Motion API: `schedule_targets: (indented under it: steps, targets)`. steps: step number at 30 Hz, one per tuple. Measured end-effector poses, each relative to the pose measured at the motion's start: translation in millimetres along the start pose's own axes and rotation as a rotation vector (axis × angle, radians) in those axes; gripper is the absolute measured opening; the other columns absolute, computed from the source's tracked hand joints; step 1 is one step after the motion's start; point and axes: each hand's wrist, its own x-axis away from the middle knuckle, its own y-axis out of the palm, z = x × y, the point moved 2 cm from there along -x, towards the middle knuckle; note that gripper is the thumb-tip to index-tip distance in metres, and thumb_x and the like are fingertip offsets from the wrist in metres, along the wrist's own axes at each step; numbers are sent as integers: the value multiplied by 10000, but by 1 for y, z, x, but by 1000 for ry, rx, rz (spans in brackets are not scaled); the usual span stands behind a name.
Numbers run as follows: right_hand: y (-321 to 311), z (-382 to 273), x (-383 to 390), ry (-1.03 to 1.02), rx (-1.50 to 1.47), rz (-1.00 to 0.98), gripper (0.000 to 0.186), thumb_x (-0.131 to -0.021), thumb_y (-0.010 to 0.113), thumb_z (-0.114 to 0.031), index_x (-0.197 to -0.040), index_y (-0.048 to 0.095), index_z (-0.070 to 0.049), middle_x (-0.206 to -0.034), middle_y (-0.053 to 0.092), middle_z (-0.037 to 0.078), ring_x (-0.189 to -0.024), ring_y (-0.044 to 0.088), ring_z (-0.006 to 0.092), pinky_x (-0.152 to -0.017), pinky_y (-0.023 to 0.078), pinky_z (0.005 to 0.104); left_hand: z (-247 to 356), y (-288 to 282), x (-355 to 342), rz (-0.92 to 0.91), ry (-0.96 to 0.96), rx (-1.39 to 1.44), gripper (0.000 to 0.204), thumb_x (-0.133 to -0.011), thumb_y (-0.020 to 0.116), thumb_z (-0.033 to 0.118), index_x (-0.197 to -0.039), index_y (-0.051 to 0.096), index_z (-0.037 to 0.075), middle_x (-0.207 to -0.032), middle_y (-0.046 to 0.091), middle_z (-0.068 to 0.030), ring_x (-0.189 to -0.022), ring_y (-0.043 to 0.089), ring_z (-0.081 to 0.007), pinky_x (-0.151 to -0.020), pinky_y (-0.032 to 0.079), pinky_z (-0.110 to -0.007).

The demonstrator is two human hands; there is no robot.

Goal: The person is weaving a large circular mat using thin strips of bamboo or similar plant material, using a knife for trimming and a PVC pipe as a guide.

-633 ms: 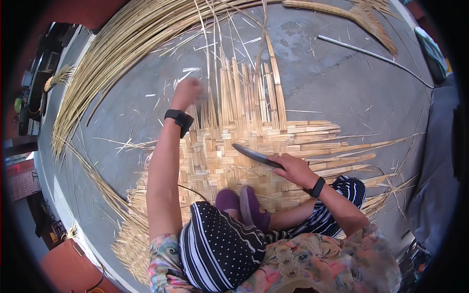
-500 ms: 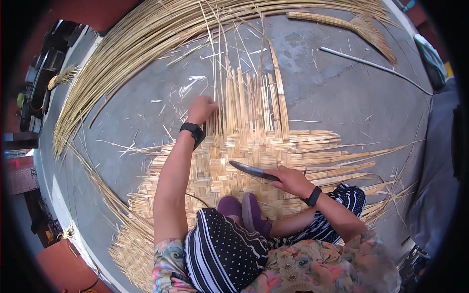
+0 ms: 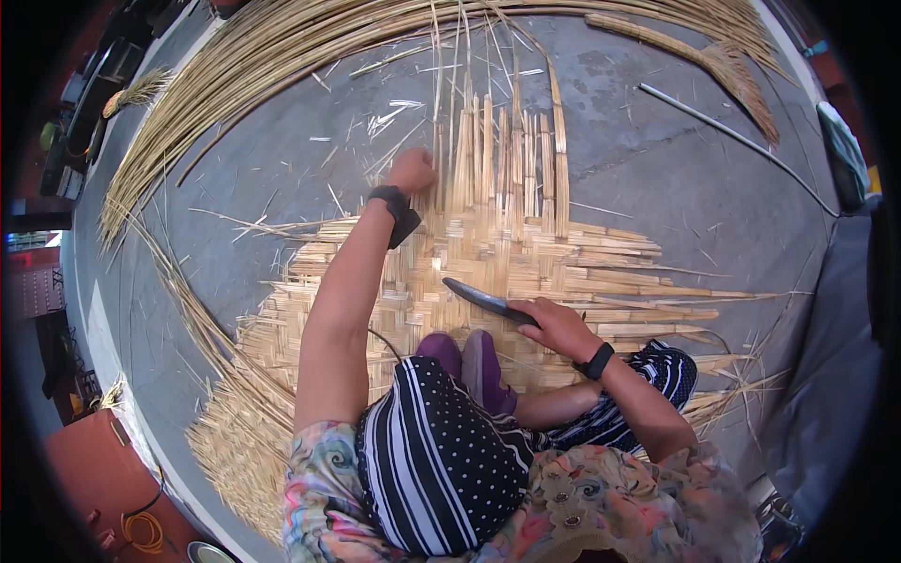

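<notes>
A partly woven mat of split reed strips lies on the ground beneath me, its loose strips fanning out to the right and standing out at the far side. At the far left of these strips, my left hand is closed, pinching a thin reed strip; the fingertips are partly hidden. My right hand grips a dark, slightly curved blade-like tool by its near end. The tool's tip points left, over the weave. My purple shoes rest on the mat.
A long bundle of uncut reeds curves along the far and left sides. At the far right lie a reed brush and a thin pale rod. Reed scraps litter the grey floor. Grey cloth hangs at right.
The whole view has shifted, with the mat's far strips now higher in the picture. Both hands keep nearly the same places over the mat, and their grips look unchanged.
</notes>
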Motion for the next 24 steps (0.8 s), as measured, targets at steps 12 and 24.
schedule_targets:
  steps: [12, 24]
  targets:
    - [-13, -13, -15, 46, 39, -17, 494, -918, 664, -279, -1395, 538, -247, -900, 577, 121, -831, 612, 329, -716, 508, 440, 85, -65, 2, 105, 57, 336, 158, -839, 672, 104, -969, 644, 18, -851, 652, -51, -716, 634, -155, -594, 520, -298]
    - [-78, -1, -203, 45, 191, 145, 428, -1024, 482, -337, -1443, 501, -252, -963, 609, 202, -856, 637, 385, -768, 516, 473, 50, -15, -24, 111, 129, 699, 185, -1016, 578, 159, -1085, 664, 10, -959, 682, -62, -917, 689, -163, -812, 586, -279]
